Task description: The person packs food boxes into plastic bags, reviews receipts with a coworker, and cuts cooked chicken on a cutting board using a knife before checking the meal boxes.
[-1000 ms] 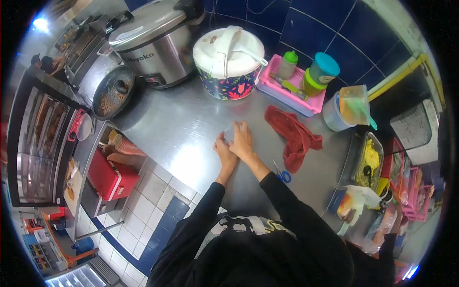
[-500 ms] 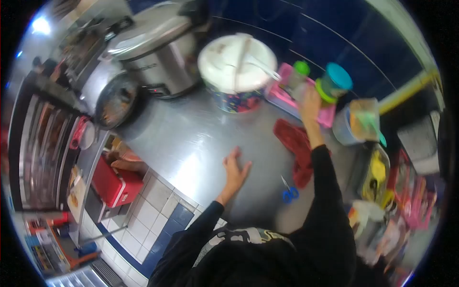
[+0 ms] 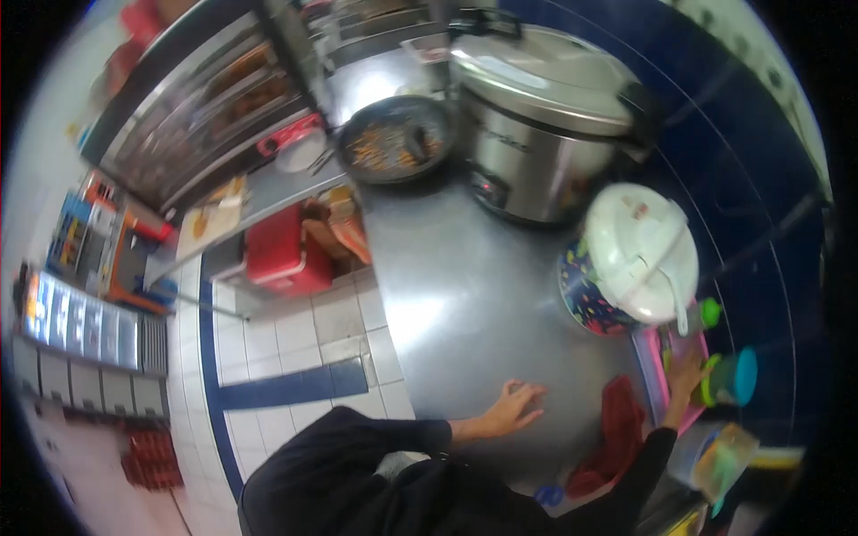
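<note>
My right hand [image 3: 685, 377] reaches into a pink tray [image 3: 660, 386] by the blue tiled wall. It is next to a cup with a lime-green band and blue lid [image 3: 735, 377] and below a green-capped bottle [image 3: 706, 314]. Its fingertips are blurred, and I cannot tell if they hold anything. My left hand [image 3: 511, 411] hovers over the steel counter [image 3: 483, 286], fingers loosely bent and apart, holding nothing. Between my hands lies a dark red cloth [image 3: 617, 433]. The blue handles of scissors [image 3: 549, 494] show beside it.
A large rice cooker [image 3: 545, 134] and a lidded patterned bucket [image 3: 585, 286] with a white ladle-like utensil on top stand along the wall. A pan of food bits [image 3: 393, 143] sits at the far end. A plastic tub [image 3: 715, 456] is near my right forearm; a red cooler [image 3: 281, 255] is on the floor.
My view has swung left, so the counter things appear further right and lower. My right hand stays at the pink tray, now lower inside it; my left hand remains over the counter.
</note>
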Available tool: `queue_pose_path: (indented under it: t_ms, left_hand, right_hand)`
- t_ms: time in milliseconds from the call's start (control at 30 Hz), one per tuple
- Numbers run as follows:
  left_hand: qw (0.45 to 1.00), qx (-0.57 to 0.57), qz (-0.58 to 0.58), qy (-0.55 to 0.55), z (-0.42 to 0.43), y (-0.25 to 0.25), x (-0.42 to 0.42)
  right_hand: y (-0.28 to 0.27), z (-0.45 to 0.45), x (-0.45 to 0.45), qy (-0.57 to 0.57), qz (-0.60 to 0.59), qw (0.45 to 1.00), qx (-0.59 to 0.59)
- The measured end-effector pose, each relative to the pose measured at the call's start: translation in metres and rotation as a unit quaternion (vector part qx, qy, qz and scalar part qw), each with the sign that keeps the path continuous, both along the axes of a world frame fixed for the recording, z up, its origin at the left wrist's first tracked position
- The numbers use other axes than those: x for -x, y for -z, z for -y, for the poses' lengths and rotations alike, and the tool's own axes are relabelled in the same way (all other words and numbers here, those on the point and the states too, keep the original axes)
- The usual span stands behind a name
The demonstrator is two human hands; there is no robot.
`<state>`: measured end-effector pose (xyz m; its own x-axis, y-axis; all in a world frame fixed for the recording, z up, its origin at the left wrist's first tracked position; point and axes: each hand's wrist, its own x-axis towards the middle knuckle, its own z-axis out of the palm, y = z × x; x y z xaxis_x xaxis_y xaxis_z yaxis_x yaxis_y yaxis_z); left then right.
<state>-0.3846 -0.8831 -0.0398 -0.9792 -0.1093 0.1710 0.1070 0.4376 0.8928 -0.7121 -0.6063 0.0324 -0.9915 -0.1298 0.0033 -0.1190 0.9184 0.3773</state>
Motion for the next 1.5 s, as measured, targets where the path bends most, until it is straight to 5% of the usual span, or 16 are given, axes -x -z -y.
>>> queue_pose_path:
  t_ms: [133, 200, 267, 333, 367, 433, 500, 600, 800, 933, 1000, 1133, 1200, 1267, 1367, 1500]
  left_hand:
    - [0.996, -0.088, -0.012, -0.001, 0.03, -0.001, 0.0]
    - [0.956, -0.272, 0.082, -0.074, 0.068, -0.005, -0.008]
    - [0.95, -0.237, 0.005, -0.204, 0.132, -0.003, -0.018]
    - [0.928, -0.098, -0.033, -0.359, 0.231, 0.002, -0.036]
    - [0.894, -0.139, -0.071, -0.42, 0.296, 0.008, -0.054]
    - [0.778, 0.022, -0.232, -0.584, 0.436, -0.008, -0.092]
    - [0.665, -0.097, -0.238, -0.701, 0.577, -0.02, -0.151]
    - [0.567, 0.036, -0.105, -0.816, 0.756, -0.053, -0.231]
    - [0.631, 0.036, 0.172, -0.756, 0.964, -0.019, -0.319]
    - [0.551, 0.245, 0.376, -0.703, 0.997, 0.001, -0.343]
    - [0.693, 0.158, 0.266, -0.651, 0.99, -0.003, -0.359]
    - [0.701, 0.047, 0.326, -0.633, 0.984, -0.008, -0.372]
    - [0.756, -0.162, 0.109, -0.625, 0.986, 0.007, -0.379]
    - [0.752, -0.233, 0.08, -0.612, 0.98, -0.005, -0.373]
    - [0.715, -0.405, -0.056, -0.567, 0.974, -0.019, -0.374]
    - [0.652, -0.481, -0.28, -0.515, 0.957, -0.081, -0.409]
  right_hand:
    - [0.011, -0.023, 0.003, -0.161, -0.194, 0.965, 0.073]
    - [-0.009, -0.031, -0.015, -0.121, -0.211, 0.963, 0.118]
    - [-0.039, 0.005, -0.073, -0.158, -0.29, 0.869, 0.37]
    - [-0.08, 0.073, -0.142, -0.185, -0.42, 0.832, 0.31]
    - [-0.096, 0.11, -0.174, -0.176, -0.473, 0.831, 0.233]
    - [-0.111, 0.172, -0.221, -0.174, -0.503, 0.816, 0.227]
    - [-0.105, 0.232, -0.244, -0.194, -0.457, 0.807, 0.32]
    - [-0.083, 0.34, -0.272, -0.209, -0.367, 0.795, 0.435]
    - [-0.073, 0.656, -0.355, -0.27, -0.033, 0.694, 0.666]
    - [-0.058, 0.847, -0.419, -0.387, 0.235, 0.585, 0.673]
    - [-0.03, 0.942, -0.447, -0.511, 0.243, 0.544, 0.62]
    - [0.004, 1.095, -0.498, -0.607, 0.195, 0.608, 0.473]
    - [0.022, 1.146, -0.505, -0.611, 0.185, 0.632, 0.44]
    - [0.032, 1.174, -0.507, -0.614, 0.232, 0.703, 0.273]
    - [0.041, 1.191, -0.501, -0.633, 0.253, 0.695, 0.231]
    - [0.015, 1.201, -0.48, -0.637, 0.234, 0.661, 0.32]
